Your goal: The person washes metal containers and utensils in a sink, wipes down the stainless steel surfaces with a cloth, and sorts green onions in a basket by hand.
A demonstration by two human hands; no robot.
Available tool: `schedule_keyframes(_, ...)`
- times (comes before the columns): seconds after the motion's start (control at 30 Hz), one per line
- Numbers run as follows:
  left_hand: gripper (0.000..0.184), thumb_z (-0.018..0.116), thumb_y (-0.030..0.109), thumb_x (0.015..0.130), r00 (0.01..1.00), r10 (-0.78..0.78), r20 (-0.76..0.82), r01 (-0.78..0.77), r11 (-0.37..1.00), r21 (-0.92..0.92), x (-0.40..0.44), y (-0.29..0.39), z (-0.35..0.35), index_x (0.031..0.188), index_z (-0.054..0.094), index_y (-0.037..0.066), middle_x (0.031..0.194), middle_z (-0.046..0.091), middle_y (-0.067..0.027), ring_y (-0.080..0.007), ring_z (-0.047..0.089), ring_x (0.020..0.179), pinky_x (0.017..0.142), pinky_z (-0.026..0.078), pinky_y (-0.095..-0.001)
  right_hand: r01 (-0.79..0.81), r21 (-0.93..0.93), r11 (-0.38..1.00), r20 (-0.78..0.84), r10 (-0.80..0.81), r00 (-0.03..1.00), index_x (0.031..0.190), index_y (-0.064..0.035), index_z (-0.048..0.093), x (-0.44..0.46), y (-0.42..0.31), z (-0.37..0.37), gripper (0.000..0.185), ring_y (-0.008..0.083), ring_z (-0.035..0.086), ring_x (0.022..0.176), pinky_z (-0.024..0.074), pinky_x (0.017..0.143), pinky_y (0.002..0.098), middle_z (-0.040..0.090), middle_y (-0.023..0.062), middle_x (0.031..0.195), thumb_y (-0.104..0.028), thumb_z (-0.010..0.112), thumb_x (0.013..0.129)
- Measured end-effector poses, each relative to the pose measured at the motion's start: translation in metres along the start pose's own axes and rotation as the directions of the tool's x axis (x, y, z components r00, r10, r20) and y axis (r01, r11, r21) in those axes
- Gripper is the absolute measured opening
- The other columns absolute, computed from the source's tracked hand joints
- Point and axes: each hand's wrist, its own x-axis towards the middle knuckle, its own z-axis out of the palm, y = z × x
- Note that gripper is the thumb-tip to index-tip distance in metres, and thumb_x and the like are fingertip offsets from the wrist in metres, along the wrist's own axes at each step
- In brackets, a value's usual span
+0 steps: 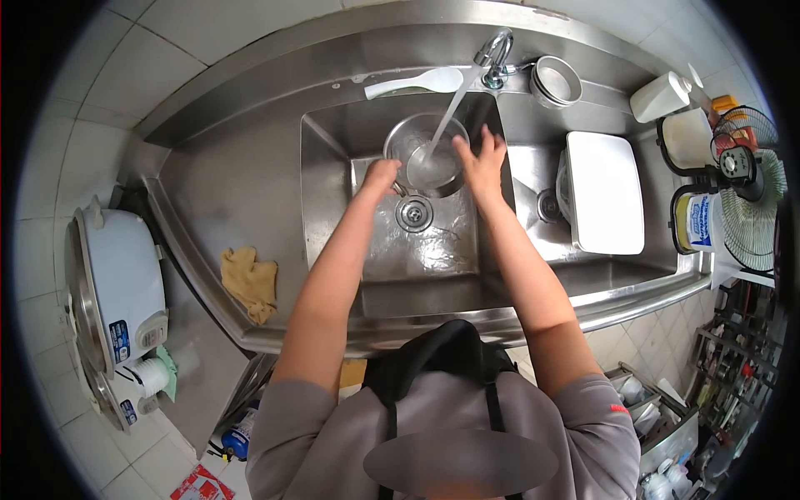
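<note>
A round, shiny bowl (406, 136), seemingly metal, is in the left sink basin (333, 133) under the running tap (493, 58). Water streams down into it and pools inside. My left hand (382, 178) is closed on the bowl's left rim. On the other side, my right hand (483, 171) has its fingers spread beside the right rim; whether it touches the bowl I cannot tell. Just below the bowl, the basin's drain (414, 214) shows on the wet floor of the sink.
Behind the basin lies a white scoop-like utensil (421, 82). Stacked round tins (557, 81) stand right of the tap. A white lidded container (607, 192) occupies the right basin. A tan cloth (250, 283) rests on the left drainboard. Rice cookers (121, 275) stand left, a fan (746, 183) right.
</note>
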Motion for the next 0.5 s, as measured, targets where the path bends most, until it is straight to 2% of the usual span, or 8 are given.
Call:
schedule_keyframes(0.07,0.037,0.049,0.025,0.071,0.991,0.037,-0.128,-0.016,0.987,0.163,-0.004,0.000,0.007,0.086,0.060,-0.006,0.087,0.061,-0.0226,-0.0291,0.061,0.081,0.067,0.049,-0.0377,0.142,0.178,0.974,0.080,-0.158,0.984,0.109,0.0047,0.049,0.031,-0.020,0.001,0.037,0.0340,0.049,0.103,0.0410,0.087,0.0392,0.046,0.0253,0.112,-0.019,0.056,0.082)
schedule_keyframes(0.1,0.033,0.046,0.019,0.067,0.987,-0.004,-0.159,0.032,0.983,0.178,-0.005,0.004,0.010,0.081,0.062,-0.007,0.085,0.060,-0.0252,-0.0338,0.061,0.079,0.072,0.048,-0.0368,-0.110,0.404,0.908,0.258,0.003,0.966,0.106,0.0055,0.050,0.044,-0.022,0.012,0.032,0.0311,0.053,0.096,0.0441,0.083,0.0374,0.050,0.0225,0.106,-0.016,0.054,0.083)
schedule_keyframes(0.17,0.035,0.044,0.017,0.066,0.985,0.007,-0.174,0.032,0.974,0.223,0.000,0.002,0.017,0.085,0.062,-0.007,0.088,0.060,-0.0253,-0.0357,0.059,0.085,0.077,0.046,-0.0377,-0.622,0.593,0.512,0.653,0.146,0.743,0.099,0.0070,0.053,0.063,-0.024,0.032,0.023,0.0253,0.060,0.083,0.0503,0.075,0.0339,0.057,0.0168,0.094,-0.010,0.051,0.084)
schedule_keyframes(0.3,0.038,0.044,0.019,0.068,0.962,0.193,-0.195,-0.061,0.845,0.532,0.058,-0.027,0.022,0.091,0.062,-0.005,0.103,0.055,-0.0270,-0.0386,0.052,0.100,0.089,0.039,-0.0393,-0.586,0.391,0.710,0.810,0.038,0.585,0.098,0.0050,0.055,0.071,-0.030,0.033,0.022,0.0197,0.061,0.078,0.0513,0.073,0.0317,0.060,0.0115,0.089,-0.011,0.051,0.084)
schedule_keyframes(0.37,0.039,0.043,0.019,0.071,0.954,0.295,-0.062,-0.192,0.753,0.629,-0.018,0.024,0.015,0.094,0.060,-0.007,0.112,0.049,-0.0282,-0.0393,0.047,0.107,0.093,0.036,-0.0385,-0.269,0.160,0.950,0.825,0.021,0.564,0.100,0.0025,0.056,0.068,-0.030,0.029,0.025,0.0186,0.062,0.078,0.0502,0.072,0.0306,0.061,0.0110,0.092,-0.015,0.054,0.083)
schedule_keyframes(0.4,0.039,0.042,0.018,0.072,0.963,0.256,-0.085,-0.152,0.775,0.614,-0.018,0.027,0.015,0.095,0.059,-0.007,0.112,0.049,-0.0284,-0.0391,0.045,0.108,0.094,0.035,-0.0380,-0.082,0.033,0.996,0.833,0.018,0.553,0.102,0.0012,0.057,0.065,-0.028,0.027,0.027,0.0180,0.062,0.079,0.0497,0.072,0.0300,0.061,0.0108,0.094,-0.017,0.056,0.082)
schedule_keyframes(0.47,0.039,0.041,0.017,0.072,0.975,0.179,-0.127,-0.073,0.811,0.581,-0.013,0.032,0.013,0.096,0.058,-0.009,0.112,0.049,-0.0289,-0.0387,0.042,0.112,0.096,0.034,-0.0371,0.465,-0.070,0.883,0.947,-0.088,0.310,0.110,-0.0081,0.057,0.051,-0.017,0.013,0.049,0.0228,0.056,0.099,0.0399,0.089,0.0417,0.058,0.0110,0.109,-0.036,0.067,0.070)
schedule_keyframes(0.5,0.039,0.041,0.017,0.072,0.976,0.140,-0.170,-0.031,0.852,0.522,-0.003,0.027,0.013,0.096,0.058,-0.008,0.111,0.049,-0.0295,-0.0381,0.040,0.114,0.097,0.032,-0.0370,0.694,-0.267,0.669,0.946,0.046,0.320,0.114,-0.0148,0.056,0.031,-0.031,0.001,0.063,0.0247,0.048,0.111,0.0227,0.098,0.0553,0.055,0.0082,0.115,-0.041,0.073,0.060)
